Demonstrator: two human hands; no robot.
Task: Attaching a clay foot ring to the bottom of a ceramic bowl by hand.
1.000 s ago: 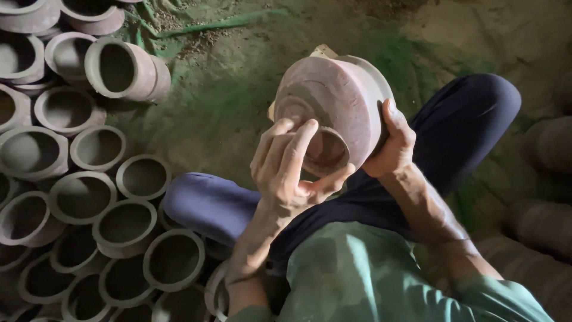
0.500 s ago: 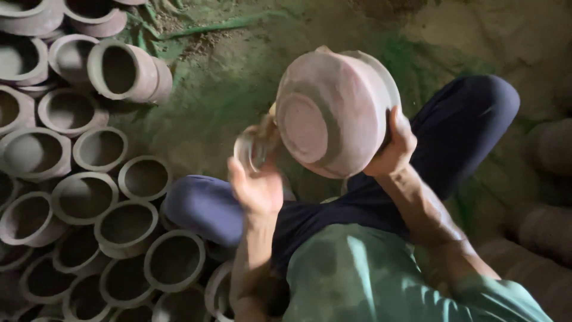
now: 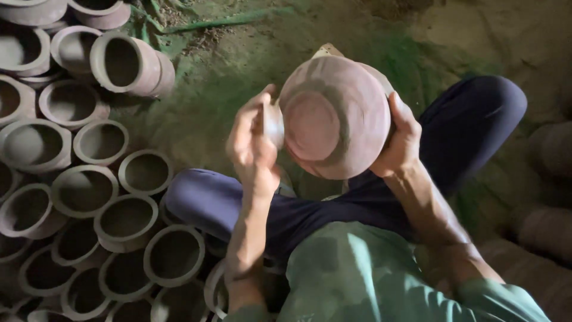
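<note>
A round brown clay pot (image 3: 335, 116) is held up above my crossed legs, its flat base turned toward the camera. My right hand (image 3: 404, 138) grips its right side. My left hand (image 3: 251, 143) is at the pot's left edge, fingers curled around a small pale rounded tool (image 3: 273, 124) pressed against the clay. Part of the pot's rim is hidden behind its body.
Several unfired clay pots (image 3: 83, 191) lie packed together on the ground at the left, mouths up, and one lies on its side (image 3: 128, 62). More rounded pots (image 3: 551, 220) sit at the right. Green sheeting (image 3: 214, 77) covers the dirt ahead.
The left hand came off the pot's front, where its fingers were spread, and now holds the small tool against the pot's left edge. The pot has turned its base more toward the camera.
</note>
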